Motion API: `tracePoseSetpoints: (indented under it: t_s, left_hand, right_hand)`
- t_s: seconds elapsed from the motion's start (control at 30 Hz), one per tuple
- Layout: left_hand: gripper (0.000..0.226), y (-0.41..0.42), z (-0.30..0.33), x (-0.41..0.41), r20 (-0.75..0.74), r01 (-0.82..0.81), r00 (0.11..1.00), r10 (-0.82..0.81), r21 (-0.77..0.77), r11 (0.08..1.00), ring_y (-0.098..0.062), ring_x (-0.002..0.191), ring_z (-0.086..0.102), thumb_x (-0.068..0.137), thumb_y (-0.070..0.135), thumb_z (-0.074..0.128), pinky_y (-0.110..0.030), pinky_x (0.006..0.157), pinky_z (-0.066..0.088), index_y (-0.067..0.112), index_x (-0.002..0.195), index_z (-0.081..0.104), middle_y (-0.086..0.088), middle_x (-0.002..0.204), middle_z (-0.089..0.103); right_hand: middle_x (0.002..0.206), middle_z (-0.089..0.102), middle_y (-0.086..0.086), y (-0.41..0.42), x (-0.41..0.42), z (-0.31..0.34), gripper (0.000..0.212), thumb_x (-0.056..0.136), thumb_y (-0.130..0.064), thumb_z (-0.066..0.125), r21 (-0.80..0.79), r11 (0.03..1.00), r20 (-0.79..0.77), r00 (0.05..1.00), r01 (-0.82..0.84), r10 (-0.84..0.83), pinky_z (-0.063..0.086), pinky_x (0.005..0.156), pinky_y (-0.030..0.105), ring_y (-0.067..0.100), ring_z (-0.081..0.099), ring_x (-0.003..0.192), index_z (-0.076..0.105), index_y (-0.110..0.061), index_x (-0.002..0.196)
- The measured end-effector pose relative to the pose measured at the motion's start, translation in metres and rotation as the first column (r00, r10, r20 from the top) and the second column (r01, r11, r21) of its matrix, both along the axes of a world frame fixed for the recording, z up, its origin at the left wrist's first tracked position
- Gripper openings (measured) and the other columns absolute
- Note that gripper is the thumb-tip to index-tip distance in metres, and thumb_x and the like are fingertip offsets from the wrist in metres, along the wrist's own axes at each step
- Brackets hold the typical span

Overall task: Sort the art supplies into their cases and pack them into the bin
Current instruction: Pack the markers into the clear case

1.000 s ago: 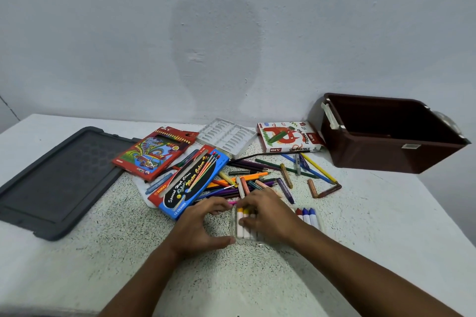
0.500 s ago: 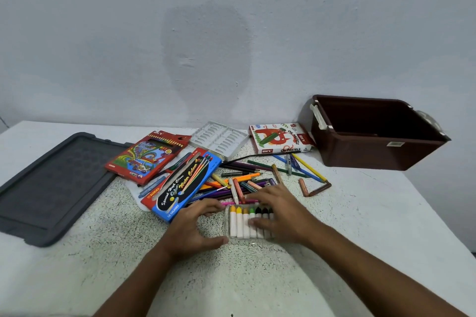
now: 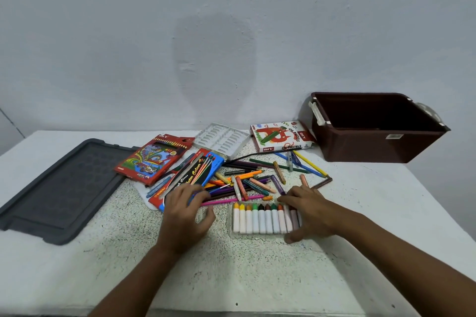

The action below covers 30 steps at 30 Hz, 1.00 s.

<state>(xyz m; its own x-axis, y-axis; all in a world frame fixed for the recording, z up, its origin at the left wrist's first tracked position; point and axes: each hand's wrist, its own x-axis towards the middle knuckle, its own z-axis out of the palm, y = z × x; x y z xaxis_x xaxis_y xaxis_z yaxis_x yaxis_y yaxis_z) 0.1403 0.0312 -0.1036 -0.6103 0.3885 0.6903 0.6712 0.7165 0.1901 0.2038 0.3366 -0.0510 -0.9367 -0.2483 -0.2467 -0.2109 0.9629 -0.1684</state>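
Head view puts my right hand (image 3: 306,210) at lower centre-right, fingers spread and fairly straight, tips touching the right end of the clear crayon tray (image 3: 265,232), thumb down at its near corner; nothing is pinched. My left hand (image 3: 185,213) has slid away to the left since a second ago, when both hands were cupped over this tray; its fingers now reach loosely onto the near end of the blue water-colour pencil box (image 3: 192,179) and the loose pencils (image 3: 247,181) beside it, and I cannot tell whether they grip one. With the hands parted, the row of crayons (image 3: 265,217) shows lined up tips-up, which I read as that set nearly filled. Outward, the pile of pencils and pastels lies mid-frame, with the red coloured-pencil box (image 3: 154,157), the white pastel insert (image 3: 222,139) and the oil pastels box (image 3: 282,136) behind it. The brown bin (image 3: 358,147) stands at the right, seemingly empty, and its grey lid (image 3: 61,188) lies far left. Most sorting remains, I judge.
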Motion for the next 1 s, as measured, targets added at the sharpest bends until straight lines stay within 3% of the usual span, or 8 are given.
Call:
tracePoseSetpoints:
  t_s: [0.13, 0.27, 0.47, 0.6, 0.73, 0.87, 1.0]
  left_hand:
    - [0.065, -0.012, 0.023, -0.016, 0.239, -0.291, 0.918, 0.315, -0.131, 0.948, -0.035, 0.124, 0.041, 0.075, 0.057, 0.047, -0.056, 0.1, 0.036, 0.015, 0.124, 0.059, -0.014, 0.128, 0.05]
    - [0.089, -0.019, 0.035, -0.024, 0.44, -0.353, 0.772, 0.459, -0.304, 0.885, -0.032, 0.138, 0.024, 0.071, 0.077, 0.046, -0.05, 0.112, 0.018, 0.03, 0.146, 0.032, -0.011, 0.15, 0.03]
    - [0.088, -0.024, 0.032, -0.028, 0.478, -0.317, 0.743, 0.469, -0.366, 0.875, -0.026, 0.13, 0.035, 0.076, 0.066, 0.06, -0.047, 0.107, 0.026, 0.031, 0.148, 0.022, -0.006, 0.141, 0.042]
    - [0.086, -0.025, 0.032, -0.03, 0.522, -0.305, 0.733, 0.437, -0.322, 0.896, -0.025, 0.129, 0.037, 0.078, 0.06, 0.063, -0.049, 0.105, 0.03, 0.03, 0.148, 0.023, -0.006, 0.14, 0.042]
    - [0.084, -0.025, 0.033, -0.031, 0.525, -0.299, 0.756, 0.391, -0.254, 0.92, -0.024, 0.124, 0.04, 0.076, 0.055, 0.068, -0.049, 0.101, 0.033, 0.03, 0.145, 0.028, -0.005, 0.134, 0.046]
    - [0.089, -0.023, 0.036, -0.033, 0.533, -0.281, 0.775, 0.338, -0.188, 0.941, -0.023, 0.122, 0.039, 0.067, 0.05, 0.074, -0.051, 0.101, 0.033, 0.032, 0.143, 0.031, -0.004, 0.132, 0.044]
    - [0.1, -0.023, 0.042, -0.033, 0.558, -0.248, 0.78, 0.283, -0.139, 0.959, -0.022, 0.12, 0.04, 0.051, 0.054, 0.066, -0.049, 0.1, 0.032, 0.034, 0.143, 0.03, -0.002, 0.128, 0.043]
  right_hand:
    - [0.122, 0.035, -0.007, 0.0, 0.001, -0.004, 0.089, 0.071, -0.057, 0.074, -0.118, 0.993, 0.025, 1.0, -0.004, 0.007, 0.038, 0.095, 0.025, 0.01, 0.033, 0.112, 0.032, -0.028, 0.143]
    - [0.121, 0.036, -0.01, 0.001, 0.004, -0.009, 0.084, 0.07, -0.053, 0.077, -0.207, 0.978, 0.012, 1.0, 0.004, -0.001, 0.039, 0.09, 0.02, 0.007, 0.037, 0.111, 0.034, -0.029, 0.138]
    - [0.12, 0.039, -0.013, 0.003, 0.004, -0.011, 0.085, 0.064, -0.054, 0.078, -0.32, 0.947, -0.003, 1.0, 0.023, -0.026, 0.046, 0.094, 0.028, 0.007, 0.043, 0.11, 0.034, -0.033, 0.134]
    - [0.118, 0.044, -0.016, 0.004, 0.009, -0.018, 0.073, 0.066, -0.054, 0.077, -0.342, 0.94, -0.095, 0.995, 0.006, -0.041, 0.045, 0.084, 0.016, 0.002, 0.044, 0.107, 0.038, -0.037, 0.125]
    - [0.12, 0.048, -0.017, 0.009, 0.013, -0.023, 0.067, 0.067, -0.062, 0.073, -0.335, 0.941, -0.169, 0.985, -0.043, -0.015, 0.047, 0.087, 0.02, 0.0, 0.045, 0.108, 0.045, -0.036, 0.123]
    - [0.121, 0.05, -0.013, 0.01, 0.011, -0.025, 0.067, 0.067, -0.063, 0.071, -0.323, 0.942, -0.218, 0.976, -0.091, 0.02, 0.045, 0.09, 0.021, 0.001, 0.043, 0.11, 0.051, -0.028, 0.121]
    - [0.118, 0.049, -0.018, 0.01, 0.011, -0.025, 0.066, 0.068, -0.061, 0.073, -0.356, 0.929, -0.254, 0.967, -0.105, 0.012, 0.046, 0.086, 0.02, -0.002, 0.043, 0.108, 0.048, -0.033, 0.122]
